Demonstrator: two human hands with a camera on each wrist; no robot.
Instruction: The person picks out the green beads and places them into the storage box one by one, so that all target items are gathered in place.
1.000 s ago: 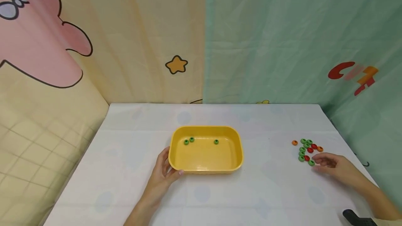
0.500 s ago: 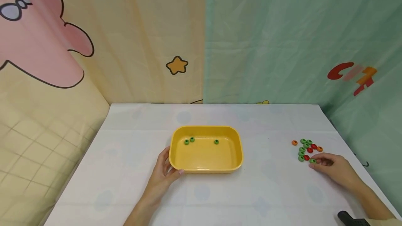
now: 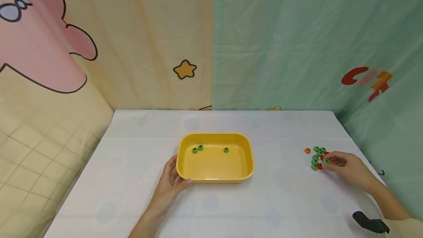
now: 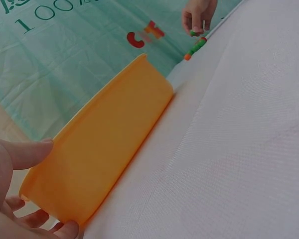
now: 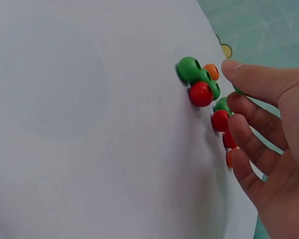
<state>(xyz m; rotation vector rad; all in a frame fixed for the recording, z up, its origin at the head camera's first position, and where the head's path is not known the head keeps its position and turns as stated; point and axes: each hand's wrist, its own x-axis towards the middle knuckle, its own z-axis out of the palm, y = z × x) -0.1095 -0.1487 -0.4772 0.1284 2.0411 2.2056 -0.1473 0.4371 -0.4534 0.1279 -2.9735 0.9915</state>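
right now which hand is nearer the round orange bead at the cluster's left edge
Right. The right hand is close to the right of the round orange bead, pinching a round green bead; the left hand is farther off to its left, gripping the yellow rectangular tray.

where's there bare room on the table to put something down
The table is bare in front of the yellow tray, between it and the loose beads, and from the left hand to the table's left edge. Around those beads it is crowded: the right hand holds a green bead there.
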